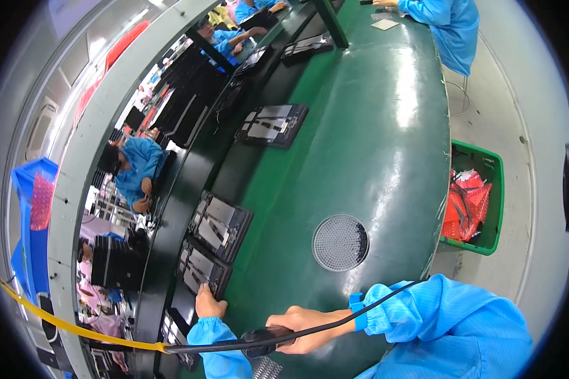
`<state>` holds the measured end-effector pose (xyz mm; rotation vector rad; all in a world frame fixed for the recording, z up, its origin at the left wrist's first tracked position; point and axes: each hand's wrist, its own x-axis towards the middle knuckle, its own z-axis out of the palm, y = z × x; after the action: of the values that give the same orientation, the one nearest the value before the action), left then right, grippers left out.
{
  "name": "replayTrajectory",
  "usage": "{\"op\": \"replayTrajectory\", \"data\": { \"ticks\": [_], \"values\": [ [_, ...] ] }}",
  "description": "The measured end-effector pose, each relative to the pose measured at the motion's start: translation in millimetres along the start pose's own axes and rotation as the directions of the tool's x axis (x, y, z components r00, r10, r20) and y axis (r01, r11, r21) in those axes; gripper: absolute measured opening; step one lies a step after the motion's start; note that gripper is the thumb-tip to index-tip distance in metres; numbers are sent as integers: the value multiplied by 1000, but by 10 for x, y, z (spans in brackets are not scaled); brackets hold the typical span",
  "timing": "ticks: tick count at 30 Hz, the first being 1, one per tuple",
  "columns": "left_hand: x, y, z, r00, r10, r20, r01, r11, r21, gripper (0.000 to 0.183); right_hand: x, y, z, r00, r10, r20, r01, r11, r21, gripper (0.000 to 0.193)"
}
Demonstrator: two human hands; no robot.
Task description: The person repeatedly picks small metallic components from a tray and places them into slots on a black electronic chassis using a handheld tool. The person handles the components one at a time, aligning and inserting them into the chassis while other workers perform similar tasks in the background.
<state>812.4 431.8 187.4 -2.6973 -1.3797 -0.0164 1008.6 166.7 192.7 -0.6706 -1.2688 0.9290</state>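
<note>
My left hand (210, 303) is at the near edge of an open black device housing (198, 270) with silver panels inside, its fingers closed on that edge. My right hand (310, 323) is wrapped around a dark, rounded tool handle (259, 342); the working end of the tool is hidden. A black cable (360, 311) passes across the right hand and joins a yellow cord (76, 330) on the left. Just beyond the held housing lies a similar housing (220, 225). Another dark unit (178, 338) is partly visible left of my left sleeve.
A round perforated dish (341, 242) holding small dark pieces sits on the green bench (360, 158). Farther along is another housing (274, 126). A green bin (498, 196) with red wrapping stands right of the bench. A metal frame (95, 158) borders the left; co-workers sit beyond.
</note>
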Motion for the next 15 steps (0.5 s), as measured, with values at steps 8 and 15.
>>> {"op": "replayTrajectory", "data": {
  "ticks": [8,15],
  "values": [
    [211,-111,-201,865,-175,-469,214,976,29,44,38,-33,-99,990,-138,20,139,990,-37,28],
    [-594,-92,-619,792,-215,-571,197,976,-94,31,49,11,-94,991,-117,-56,110,986,-122,34]
  ]
}}
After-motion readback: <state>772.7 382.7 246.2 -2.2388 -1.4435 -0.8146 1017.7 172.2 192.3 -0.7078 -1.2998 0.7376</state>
